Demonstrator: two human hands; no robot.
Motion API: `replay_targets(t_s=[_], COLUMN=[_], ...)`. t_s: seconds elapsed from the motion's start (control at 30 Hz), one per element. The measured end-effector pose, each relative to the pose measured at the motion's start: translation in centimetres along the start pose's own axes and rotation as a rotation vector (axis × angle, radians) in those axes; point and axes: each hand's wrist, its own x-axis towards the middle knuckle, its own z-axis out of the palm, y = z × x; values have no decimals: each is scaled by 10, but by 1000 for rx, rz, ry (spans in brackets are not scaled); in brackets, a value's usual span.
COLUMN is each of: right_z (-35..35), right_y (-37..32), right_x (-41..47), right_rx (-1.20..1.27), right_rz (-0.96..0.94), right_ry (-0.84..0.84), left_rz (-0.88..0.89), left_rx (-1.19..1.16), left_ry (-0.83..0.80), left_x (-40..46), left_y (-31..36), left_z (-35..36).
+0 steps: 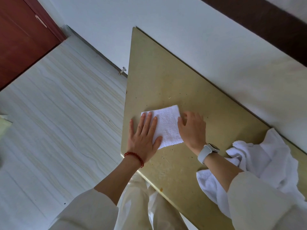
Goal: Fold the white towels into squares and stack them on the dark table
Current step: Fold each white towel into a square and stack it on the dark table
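Two hands on a speckled tan table (166,77), red-brown door (21,39) and pale striped floor (58,122) far left, left hand (143,138) pressing flat on the folded towel (166,125), right hand (192,128) curled at its edge, grip unclear, unfolded towels (265,160) heaped right, white wall (182,30) behind

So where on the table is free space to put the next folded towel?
Bare table lies beyond the folded towel, toward the far corner, and between it and the wall. The near right is crowded by the unfolded towels.
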Motion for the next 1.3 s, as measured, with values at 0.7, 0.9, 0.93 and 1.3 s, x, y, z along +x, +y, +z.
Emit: replay_targets(t_s=[0.7, 0.9, 0.93, 1.3], right_z=[-14, -27, -33, -106], right_y=[-26, -31, -33, -96], right_x=[4, -4, -5, -3], right_rx=[200, 339, 353, 640], right_rz=[206, 50, 11, -369], right_ry=[-140, -166, -164, -218], left_rz=[-63, -157, -205, -502], left_rx=[29, -179, -280, -1872], left_ry=[-41, 0, 7, -212], left_x=[-2, -7, -9, -12], left_y=[5, 10, 9, -45], left_z=[-4, -7, -12, -101])
